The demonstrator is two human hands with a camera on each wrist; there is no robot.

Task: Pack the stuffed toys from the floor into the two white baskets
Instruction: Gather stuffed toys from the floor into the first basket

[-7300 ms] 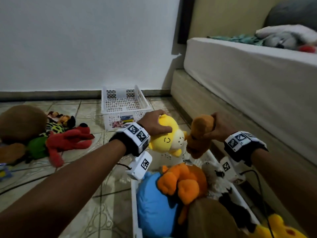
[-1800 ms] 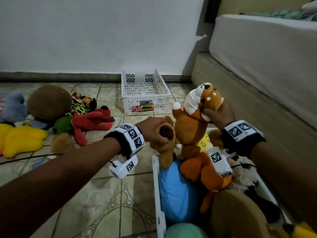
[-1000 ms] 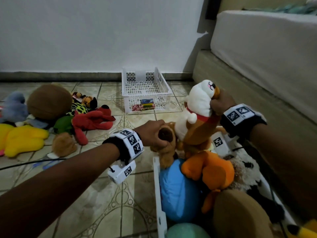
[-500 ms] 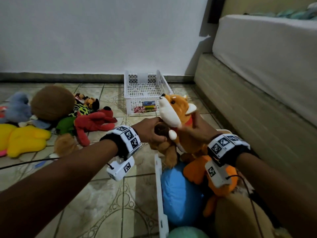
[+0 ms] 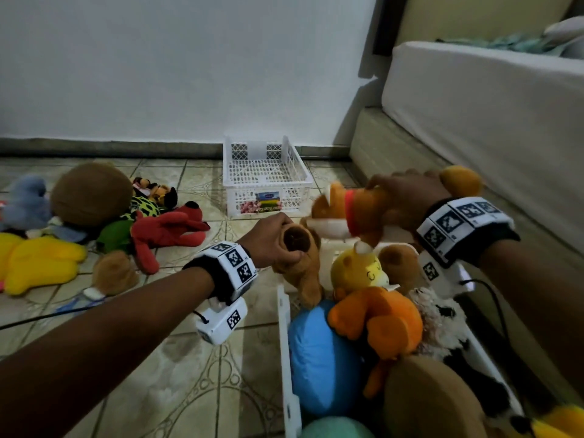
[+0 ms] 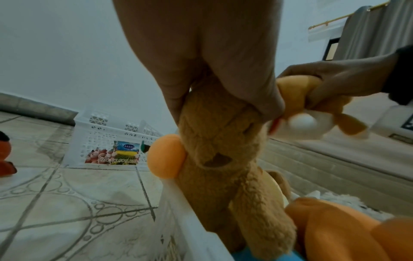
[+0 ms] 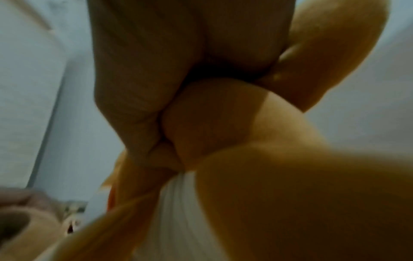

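My left hand (image 5: 284, 245) grips a brown teddy bear (image 5: 301, 267) by its upper part; the bear hangs over the far left corner of the near white basket (image 5: 286, 343). In the left wrist view its fingers (image 6: 257, 98) curl round the bear (image 6: 223, 167). My right hand (image 5: 401, 191) grips an orange fox plush (image 5: 354, 210) with a red collar, held level above the basket, head pointing left. The right wrist view is blurred and shows only fingers (image 7: 138, 123) closed on orange plush (image 7: 279, 194). The far white basket (image 5: 265, 178) stands empty by the wall.
The near basket holds a blue plush (image 5: 319, 352), an orange plush (image 5: 376, 314), a yellow one (image 5: 360, 270) and others. On the floor at left lie a red dog (image 5: 170, 229), a yellow plush (image 5: 34, 260) and a brown round plush (image 5: 91, 194). A bed (image 5: 474, 105) runs along the right.
My right hand has moved right and tipped the fox plush from upright to lying level, head to the left. My left hand still holds the brown bear in the same place.
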